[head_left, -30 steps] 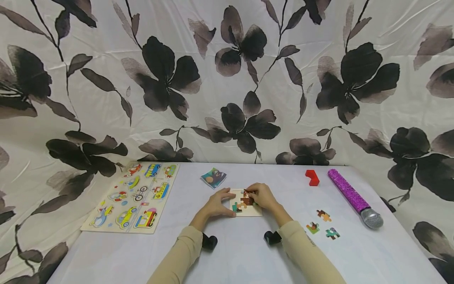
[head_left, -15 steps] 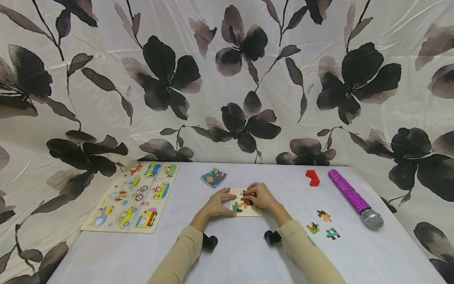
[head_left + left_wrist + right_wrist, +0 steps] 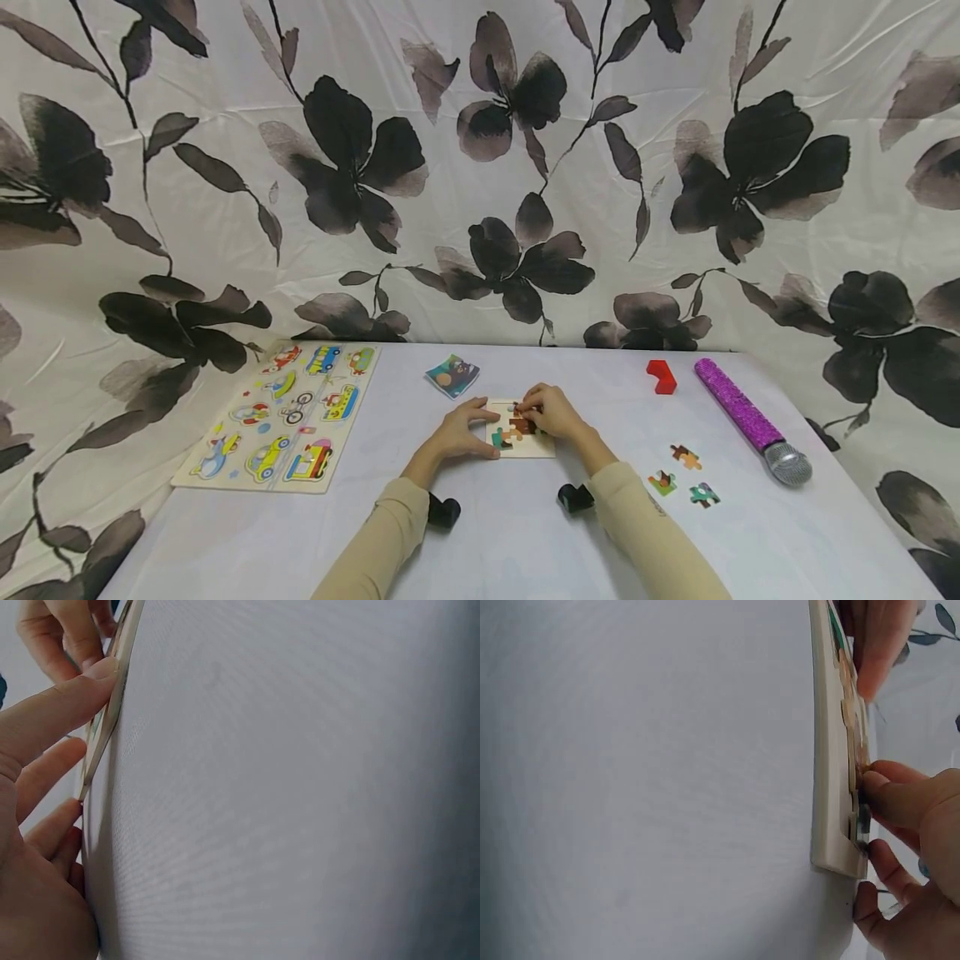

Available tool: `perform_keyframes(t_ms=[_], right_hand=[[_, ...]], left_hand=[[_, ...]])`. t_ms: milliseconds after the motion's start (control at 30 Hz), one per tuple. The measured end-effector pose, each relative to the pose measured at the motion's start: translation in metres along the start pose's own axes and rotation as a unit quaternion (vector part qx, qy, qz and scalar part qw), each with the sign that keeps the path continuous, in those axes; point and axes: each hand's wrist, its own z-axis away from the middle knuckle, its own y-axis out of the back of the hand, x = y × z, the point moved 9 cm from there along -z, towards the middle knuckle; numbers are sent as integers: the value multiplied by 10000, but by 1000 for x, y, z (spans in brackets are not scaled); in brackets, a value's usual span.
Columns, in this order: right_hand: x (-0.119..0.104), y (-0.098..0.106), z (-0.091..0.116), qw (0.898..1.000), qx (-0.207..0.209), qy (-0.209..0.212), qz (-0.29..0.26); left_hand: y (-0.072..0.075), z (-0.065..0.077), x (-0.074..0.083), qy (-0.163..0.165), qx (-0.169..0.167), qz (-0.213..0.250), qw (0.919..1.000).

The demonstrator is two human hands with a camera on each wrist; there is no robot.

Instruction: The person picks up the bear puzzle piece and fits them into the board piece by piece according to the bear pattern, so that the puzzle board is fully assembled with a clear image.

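Observation:
A small wooden jigsaw board (image 3: 529, 451) lies mid-table, partly filled with teal, orange and brown pieces. My left hand (image 3: 456, 433) holds the board's left side, thumb at the near edge and fingers farther up; in the left wrist view the thumb (image 3: 90, 684) presses its rim. Over the upper right of the board, my right hand (image 3: 557, 415) pinches a brown jigsaw piece (image 3: 519, 408), largely hidden by the fingers. The right wrist view shows thumb and forefinger low against the pieces on the board (image 3: 825, 765), with the other fingers near its corner.
Three loose jigsaw pieces, orange (image 3: 685, 456), green-brown (image 3: 662, 482) and teal (image 3: 704, 494), lie at right. Beyond are a red block (image 3: 662, 377) and a glittery purple microphone (image 3: 738, 402). A picture card (image 3: 452, 376) and a vehicle puzzle board (image 3: 251, 454) are toward the left.
My right fingers shift slightly over the upper part of the board, still pinching the piece. The left hand and the board stay in place.

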Motion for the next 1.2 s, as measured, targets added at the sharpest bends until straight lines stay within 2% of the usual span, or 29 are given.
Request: perform_keyframes(t_ms=[333,467,533,633,833,967,1067,1200], right_hand=[[-2,-2,3,9998,-175,89,-37],[10,3,3,9986,98,-443,-259],[18,6,4,9946,309,-823,-557],[29,9,5,9859,491,-1169,-1094],[47,11,12,9682,424,-1421,-2014],[55,15,17,9613,460,-1512,-2256],[53,15,19,9681,335,-1431,-2030],[43,15,19,9829,150,-1045,-1508]], left_hand=[[-1,-1,-2,-48,36,54,10000],[0,0,0,-46,32,68,10000],[0,0,0,-25,33,61,10000],[-1,0,1,-3,45,43,10000],[-1,1,3,-116,211,-125,9996],[1,-1,8,-281,467,-296,9981],[3,-6,12,-406,713,-706,9941],[7,-15,20,-504,1044,-1075,9874]])
